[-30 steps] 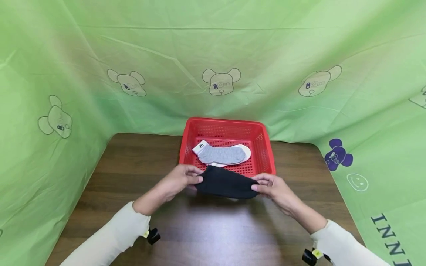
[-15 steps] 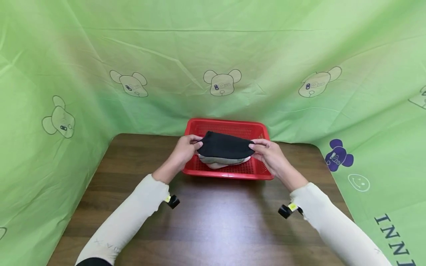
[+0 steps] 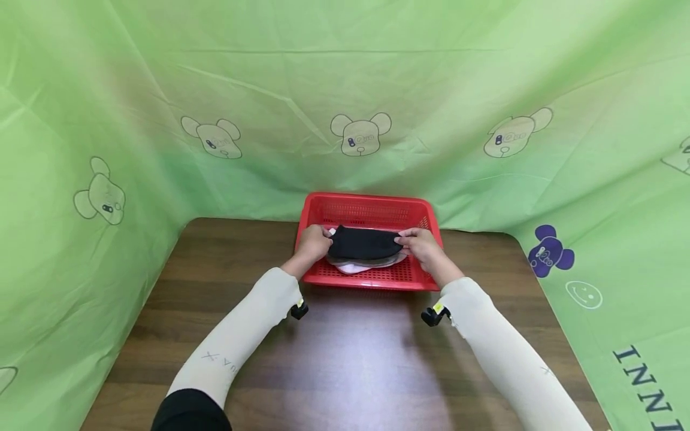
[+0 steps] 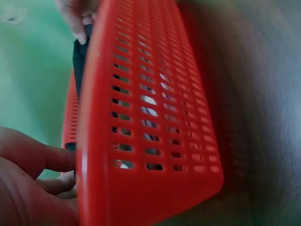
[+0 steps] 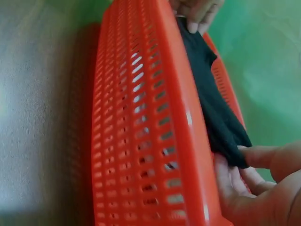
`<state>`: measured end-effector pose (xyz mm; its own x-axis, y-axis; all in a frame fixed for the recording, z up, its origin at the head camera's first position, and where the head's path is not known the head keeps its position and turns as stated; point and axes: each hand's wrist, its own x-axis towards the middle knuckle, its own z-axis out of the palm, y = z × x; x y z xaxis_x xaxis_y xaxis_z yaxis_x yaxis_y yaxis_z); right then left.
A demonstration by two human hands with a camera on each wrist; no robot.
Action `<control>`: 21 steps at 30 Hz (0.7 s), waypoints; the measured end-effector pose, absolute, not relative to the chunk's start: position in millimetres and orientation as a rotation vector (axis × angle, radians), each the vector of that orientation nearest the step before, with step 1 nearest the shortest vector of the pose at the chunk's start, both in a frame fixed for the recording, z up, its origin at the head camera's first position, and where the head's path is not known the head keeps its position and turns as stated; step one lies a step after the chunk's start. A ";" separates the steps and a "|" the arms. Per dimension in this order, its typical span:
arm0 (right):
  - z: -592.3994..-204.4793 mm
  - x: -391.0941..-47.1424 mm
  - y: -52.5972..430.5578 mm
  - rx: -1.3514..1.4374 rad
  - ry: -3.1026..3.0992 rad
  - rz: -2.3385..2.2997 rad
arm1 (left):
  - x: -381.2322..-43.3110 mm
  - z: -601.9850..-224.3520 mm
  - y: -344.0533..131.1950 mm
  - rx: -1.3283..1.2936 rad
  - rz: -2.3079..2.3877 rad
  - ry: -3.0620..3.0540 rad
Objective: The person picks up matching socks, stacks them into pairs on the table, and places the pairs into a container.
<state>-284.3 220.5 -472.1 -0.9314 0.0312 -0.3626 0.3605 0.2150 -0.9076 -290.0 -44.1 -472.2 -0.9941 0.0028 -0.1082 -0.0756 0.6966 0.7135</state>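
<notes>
A black sock (image 3: 365,243) is stretched flat between my two hands, inside the red plastic basket (image 3: 372,284). My left hand (image 3: 315,242) pinches its left end, near a bit of white cuff. The right end is pinched between thumb and fingers of my right hand (image 3: 422,245), which shows closely in the right wrist view. Directly below the black sock, grey and white socks (image 3: 353,268) peek out along its near edge; most of them is covered. Through the basket's slots in the left wrist view, pale patches of cloth show.
The basket stands at the back of a brown wooden table (image 3: 356,359), close to a green curtain (image 3: 259,167) printed with bear heads. The curtain also encloses the left and right sides. Each wrist carries a small black camera.
Both hands have moved forward from in front of the basket to over it, then down into it with the black sock. The grey and white socks are now mostly covered.
</notes>
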 end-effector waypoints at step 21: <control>-496.7 -292.3 207.2 0.009 3.083 -0.967 | -289.2 -485.2 -27.2 0.172 0.556 2.942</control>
<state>-292.3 207.2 -496.7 -0.9960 0.0321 0.0835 -0.0214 0.8210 -0.5705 -289.2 -27.2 -485.2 -0.9833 0.1384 -0.1184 0.0856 0.9250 0.3702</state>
